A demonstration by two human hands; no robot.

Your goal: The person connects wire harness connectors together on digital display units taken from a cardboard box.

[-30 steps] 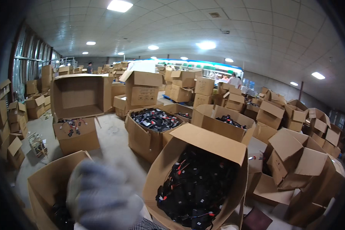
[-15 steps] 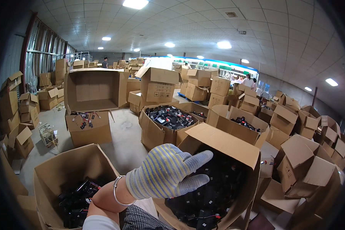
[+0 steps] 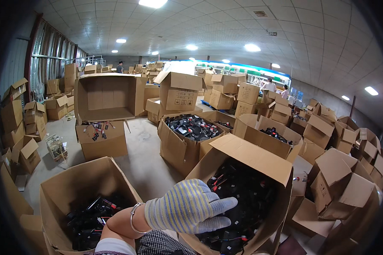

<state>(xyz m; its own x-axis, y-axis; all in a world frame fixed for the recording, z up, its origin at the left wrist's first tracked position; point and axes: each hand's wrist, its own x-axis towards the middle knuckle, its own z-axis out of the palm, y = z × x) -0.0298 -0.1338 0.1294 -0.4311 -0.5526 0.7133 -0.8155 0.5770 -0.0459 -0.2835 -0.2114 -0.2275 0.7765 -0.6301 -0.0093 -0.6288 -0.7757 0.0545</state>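
Observation:
My left hand [image 3: 189,207], in a striped grey-and-yellow knitted glove, reaches rightward over the near side of an open cardboard box [image 3: 251,154]. Its thumb and forefinger are stretched out and apart, and nothing shows between them; the palm side is hidden. Below and beyond the fingers, the box holds many small black parts [image 3: 251,191], some with red leads. A silver bangle [image 3: 134,219] circles the wrist. Left of my forearm stands another open box [image 3: 72,182] with similar black parts [image 3: 89,219] and thin coloured wires in it. My right hand is out of the picture.
Farther ahead is a box full of black parts [image 3: 193,127], with another part-filled box [image 3: 266,127] to its right. A large box lies on its side [image 3: 106,97] atop another carton [image 3: 102,144]. Stacked cartons [image 3: 340,178] crowd the right. Metal-framed equipment [image 3: 55,148] stands on the floor. People [image 3: 269,85] are far off.
My left hand has moved lower and nearer over the right-hand box, its fingers now closer together. The whole view has shifted slightly. More black parts and a red lead show beyond the hand.

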